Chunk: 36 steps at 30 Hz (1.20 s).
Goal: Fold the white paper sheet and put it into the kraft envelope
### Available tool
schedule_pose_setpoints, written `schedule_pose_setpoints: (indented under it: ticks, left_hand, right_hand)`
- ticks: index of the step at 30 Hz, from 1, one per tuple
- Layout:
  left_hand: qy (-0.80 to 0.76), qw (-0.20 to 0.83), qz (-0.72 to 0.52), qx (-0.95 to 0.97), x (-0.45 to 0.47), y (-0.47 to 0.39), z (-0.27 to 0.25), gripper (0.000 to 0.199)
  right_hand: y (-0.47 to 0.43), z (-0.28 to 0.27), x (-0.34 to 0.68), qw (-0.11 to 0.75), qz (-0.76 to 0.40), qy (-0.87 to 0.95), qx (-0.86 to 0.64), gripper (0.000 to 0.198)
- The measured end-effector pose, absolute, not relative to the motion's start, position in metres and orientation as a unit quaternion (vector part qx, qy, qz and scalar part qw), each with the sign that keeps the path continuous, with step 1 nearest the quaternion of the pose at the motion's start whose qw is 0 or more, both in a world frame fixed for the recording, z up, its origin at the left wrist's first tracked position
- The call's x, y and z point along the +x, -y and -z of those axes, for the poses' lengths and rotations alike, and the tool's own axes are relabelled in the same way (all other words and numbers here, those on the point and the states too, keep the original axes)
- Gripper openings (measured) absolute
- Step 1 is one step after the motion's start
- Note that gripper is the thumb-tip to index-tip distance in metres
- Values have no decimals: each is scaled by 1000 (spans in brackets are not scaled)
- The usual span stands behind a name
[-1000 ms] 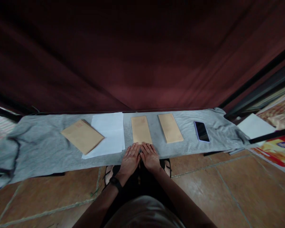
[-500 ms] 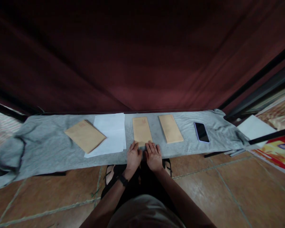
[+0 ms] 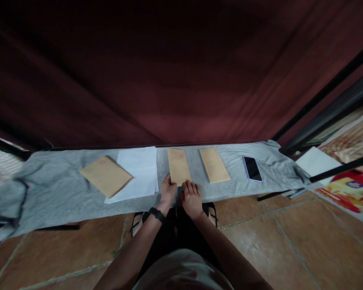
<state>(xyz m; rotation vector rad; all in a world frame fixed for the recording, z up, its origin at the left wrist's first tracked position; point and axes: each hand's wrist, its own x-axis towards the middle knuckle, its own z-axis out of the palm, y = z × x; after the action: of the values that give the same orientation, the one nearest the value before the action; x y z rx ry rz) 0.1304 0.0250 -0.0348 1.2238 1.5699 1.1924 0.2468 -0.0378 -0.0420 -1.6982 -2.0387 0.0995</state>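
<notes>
Brown paper is at the fingers [image 3: 190, 189] of the right hand [image 3: 192, 202], which lie close side by side, slightly bent, at the near right corner of the middle envelope [image 3: 179, 163]. With bent fingers, the left hand [image 3: 167, 193] touches the near left corner; whether it pinches the paper, I cannot tell. This envelope lies flat on the grey cloth [image 3: 57, 181]. To its right are another brown envelope [image 3: 214, 165] and a smartphone [image 3: 252, 168]; to its left, white sheets [image 3: 140, 163], partly covered by stacked brown envelopes [image 3: 106, 176]. Dark red fabric [image 3: 181, 100] hangs beyond.
</notes>
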Motion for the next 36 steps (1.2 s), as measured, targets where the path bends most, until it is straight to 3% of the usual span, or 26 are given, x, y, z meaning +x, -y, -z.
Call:
schedule_pose_setpoints:
  ticks: [3, 8, 13, 19, 23, 29, 33, 36]
  left_hand:
    - [-623, 407, -478, 467, 141, -20, 19, 54]
    - [-564, 419, -495, 511, 158, -7, -9, 54]
    - [-593, 390, -510, 486, 148, -1, 1, 48]
    - [-608, 521, -456, 388, 134, 2, 27, 29]
    - [-607, 544, -442, 375, 129, 0, 25, 13]
    - [-634, 558, -410, 343, 115, -10, 24, 18]
    - [-654, 559, -385, 334, 107, -15, 27, 27]
    - [-664, 554, -370, 339, 102, -18, 28, 30]
  right_hand:
    - [31, 27, 246, 264, -112, 709, -645, 38]
    - [15, 14, 252, 397, -312, 551, -665, 23]
    - [1, 22, 253, 505, -460, 414, -602, 37]
    - [9, 37, 238, 553, -610, 267, -501, 42]
    - [12, 42, 236, 541, -650, 238, -479, 37]
    - [10, 42, 248, 487, -687, 261, -471, 31]
    - [14, 40, 263, 408, -602, 416, -545, 38]
    - [18, 37, 278, 411, -474, 508, -590, 34]
